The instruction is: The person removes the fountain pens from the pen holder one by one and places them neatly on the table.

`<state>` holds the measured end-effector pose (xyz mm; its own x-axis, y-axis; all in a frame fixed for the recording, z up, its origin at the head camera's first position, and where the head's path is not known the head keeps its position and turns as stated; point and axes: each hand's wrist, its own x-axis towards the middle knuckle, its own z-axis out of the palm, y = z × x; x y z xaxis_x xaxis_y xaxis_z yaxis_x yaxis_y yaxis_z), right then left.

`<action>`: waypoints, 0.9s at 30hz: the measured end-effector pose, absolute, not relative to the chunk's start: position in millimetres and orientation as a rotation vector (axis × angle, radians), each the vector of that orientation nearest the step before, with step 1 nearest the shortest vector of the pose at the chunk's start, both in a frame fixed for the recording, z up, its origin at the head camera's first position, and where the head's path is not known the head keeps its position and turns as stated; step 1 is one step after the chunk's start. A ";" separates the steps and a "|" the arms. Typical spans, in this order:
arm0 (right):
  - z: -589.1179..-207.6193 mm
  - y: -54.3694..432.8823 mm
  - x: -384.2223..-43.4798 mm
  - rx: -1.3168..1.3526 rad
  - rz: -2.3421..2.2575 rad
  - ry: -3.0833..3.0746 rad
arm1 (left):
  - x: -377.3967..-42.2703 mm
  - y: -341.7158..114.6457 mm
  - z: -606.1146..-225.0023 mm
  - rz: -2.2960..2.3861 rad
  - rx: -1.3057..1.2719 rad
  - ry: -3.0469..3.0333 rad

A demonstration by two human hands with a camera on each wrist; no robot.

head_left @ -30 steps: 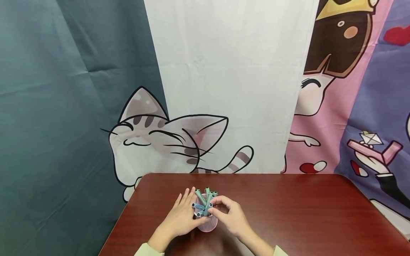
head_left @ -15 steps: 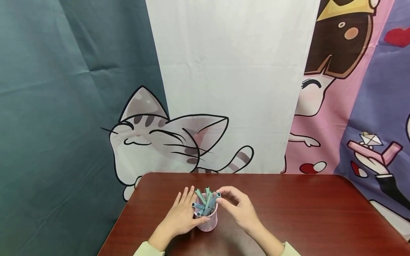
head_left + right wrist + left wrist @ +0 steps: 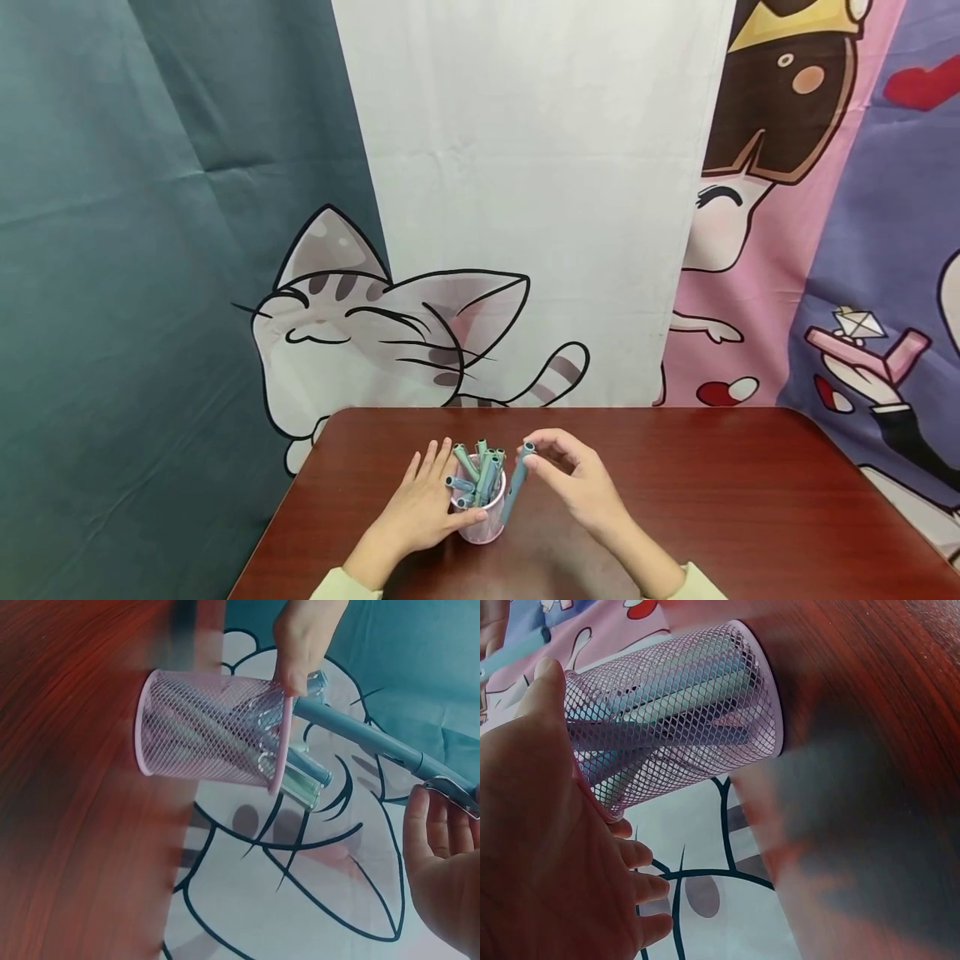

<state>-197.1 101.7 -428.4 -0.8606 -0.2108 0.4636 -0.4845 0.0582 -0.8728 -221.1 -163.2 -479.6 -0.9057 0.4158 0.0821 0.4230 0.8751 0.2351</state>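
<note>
A pink mesh pen cup stands upright on the table with several blue and green pens in it. My left hand lies along its left side, fingers straight, thumb at the rim; the left wrist view shows the thumb by the cup's mouth. Between the thumb and fingers of my right hand is a blue pen, pinched at its upper end and slanting down. In the right wrist view this pen has a metal clip, and its lower end is near the cup's rim.
The reddish-brown table extends to both sides and behind the cup. Behind it hangs a printed curtain with a cartoon cat and other figures.
My right hand has drawn the blue pen up out of the cup and moved it to the right, beside the cup. The left hand has stayed at the cup.
</note>
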 end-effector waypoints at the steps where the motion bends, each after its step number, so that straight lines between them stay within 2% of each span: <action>1: -429.3 103.1 -197.8 0.706 1.899 -2.124 | -221.1 -163.3 -479.5 -0.388 -0.675 -3.013; 11: -439.9 113.3 -205.0 0.646 2.072 -2.129 | -219.8 -163.9 -478.9 -0.396 -0.687 -2.993; 27: -462.2 120.8 -218.9 0.400 2.183 -2.251 | -218.6 -164.1 -478.8 -0.410 -0.694 -2.986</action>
<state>-218.9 120.8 -462.2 -0.9679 -0.1933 0.1609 -0.1667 0.0143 -0.9859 -218.6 -164.1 -478.8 -0.8982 0.4265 0.1065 0.4394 0.8642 0.2451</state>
